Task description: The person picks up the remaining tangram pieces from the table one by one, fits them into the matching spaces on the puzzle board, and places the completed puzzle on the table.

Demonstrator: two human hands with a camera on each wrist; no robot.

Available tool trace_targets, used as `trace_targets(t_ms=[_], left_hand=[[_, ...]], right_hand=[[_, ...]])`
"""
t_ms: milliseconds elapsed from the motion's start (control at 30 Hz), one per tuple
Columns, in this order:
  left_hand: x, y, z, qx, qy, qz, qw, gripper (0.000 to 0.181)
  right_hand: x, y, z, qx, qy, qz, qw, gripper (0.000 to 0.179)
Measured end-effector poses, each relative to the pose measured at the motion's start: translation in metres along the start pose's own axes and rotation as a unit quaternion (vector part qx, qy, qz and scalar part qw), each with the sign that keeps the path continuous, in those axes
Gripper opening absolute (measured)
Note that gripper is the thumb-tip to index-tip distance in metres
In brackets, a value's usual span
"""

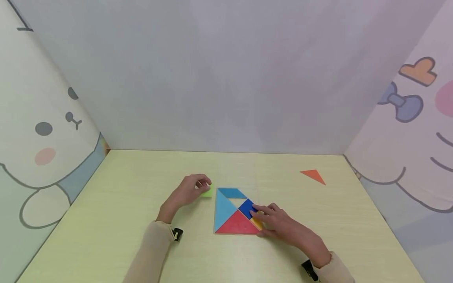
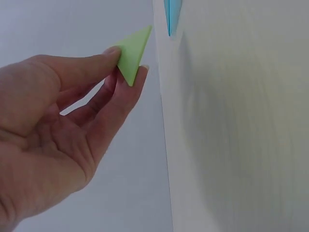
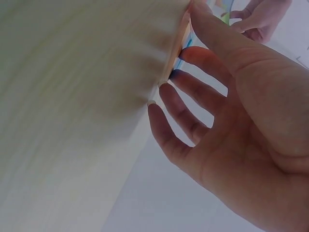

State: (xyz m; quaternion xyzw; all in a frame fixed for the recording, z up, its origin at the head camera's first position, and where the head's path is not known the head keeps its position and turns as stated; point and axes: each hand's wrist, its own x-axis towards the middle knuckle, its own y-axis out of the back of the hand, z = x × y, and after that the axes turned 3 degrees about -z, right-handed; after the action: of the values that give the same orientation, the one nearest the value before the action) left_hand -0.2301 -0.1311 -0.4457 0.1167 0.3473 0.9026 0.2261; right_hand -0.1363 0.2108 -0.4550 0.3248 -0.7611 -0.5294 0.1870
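Observation:
My left hand [image 1: 192,188] pinches a light green triangular tangram piece [image 2: 133,54] between thumb and fingertips, left of the puzzle's upper corner. Flat tangram pieces lie fitted together in the middle: a light blue triangle [image 1: 223,211], a red triangle [image 1: 238,224], a teal parallelogram [image 1: 231,193], a dark blue square [image 1: 247,208] and a yellow piece [image 1: 256,223]. A pale gap shows between parallelogram and square. My right hand [image 1: 279,224] rests along the puzzle's right side, fingers spread over the blue square and yellow piece, thumb at the lower right corner.
An orange-red triangle [image 1: 313,176] lies apart on the pale wooden table [image 1: 318,204], toward the back right. A plain light cloth wall [image 1: 226,78] rises behind the table, with cartoon-printed cloth panels on the left and right.

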Motion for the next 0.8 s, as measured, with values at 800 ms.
trace_targets(t_ms=[800], left_hand=[[0.02,-0.033,0.026,-0.016,-0.012,-0.035,0.9992,0.01]], right_hand=[[0.001,0.0,0.0,0.006,-0.018,-0.018,0.9997,0.058]])
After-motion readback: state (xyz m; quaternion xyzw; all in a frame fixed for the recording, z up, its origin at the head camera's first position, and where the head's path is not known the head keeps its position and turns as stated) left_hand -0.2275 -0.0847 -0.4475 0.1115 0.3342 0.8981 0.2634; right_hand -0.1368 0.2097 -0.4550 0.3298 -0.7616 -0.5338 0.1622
